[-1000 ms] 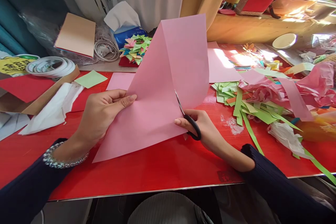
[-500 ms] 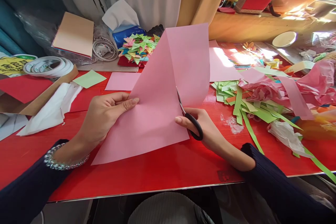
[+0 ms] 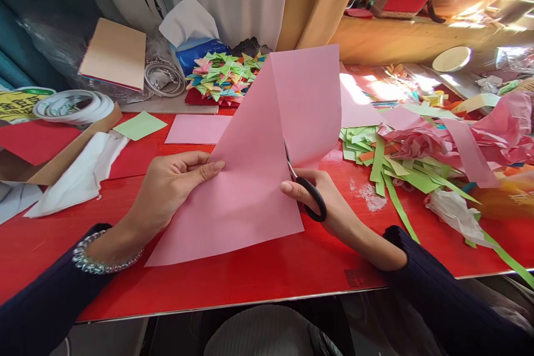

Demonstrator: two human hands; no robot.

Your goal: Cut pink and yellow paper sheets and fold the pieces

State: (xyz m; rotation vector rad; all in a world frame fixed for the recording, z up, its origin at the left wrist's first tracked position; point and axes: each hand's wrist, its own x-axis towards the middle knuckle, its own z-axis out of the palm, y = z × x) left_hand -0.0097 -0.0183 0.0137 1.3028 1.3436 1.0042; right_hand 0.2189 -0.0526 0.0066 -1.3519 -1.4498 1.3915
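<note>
My left hand [image 3: 183, 181] pinches the left edge of a large pink paper sheet [image 3: 242, 200] between thumb and fingers. The sheet is raised off the red table, its lower part slanting toward me and its far right part bent upright. My right hand [image 3: 312, 194] grips black-handled scissors [image 3: 314, 198], thumb and fingers in and around the handles. The metal blades point away from me into the sheet along a cut that starts at its near right edge. One blade is mostly hidden by the paper.
A pile of folded paper pieces [image 3: 225, 78] sits at the back beside a tissue pack [image 3: 196, 53]. At right lie green paper strips [image 3: 413, 175] and crumpled pink paper [image 3: 425, 144]. At left are tape rolls [image 3: 75, 105] and a green square [image 3: 140, 125]. The red table [image 3: 233, 283] ends close before me.
The sheet, both hands and the scissors have shifted slightly right and down in view. The upright part of the paper has moved right. Both grips look the same.
</note>
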